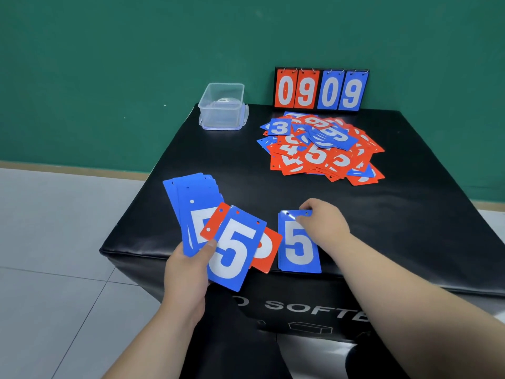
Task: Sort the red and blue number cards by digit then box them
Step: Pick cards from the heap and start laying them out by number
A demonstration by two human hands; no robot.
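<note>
My left hand (pixel 188 272) grips a fan of number cards (pixel 218 228) above the near left of the black box top: several blue ones, a red one, and a blue 5 in front. A small stack of blue 5 cards (pixel 299 248) lies flat near the front edge. My right hand (pixel 322 220) pinches the top edge of that stack. A loose heap of red and blue cards (pixel 319 149) is spread at the back right. A clear plastic container (pixel 222 106) stands open at the back left corner.
A flip scoreboard (pixel 321 90) showing 09 in red and 09 in blue stands against the green wall behind the heap. The black padded box top (pixel 218 160) drops off on the left to a grey tiled floor (pixel 54 242).
</note>
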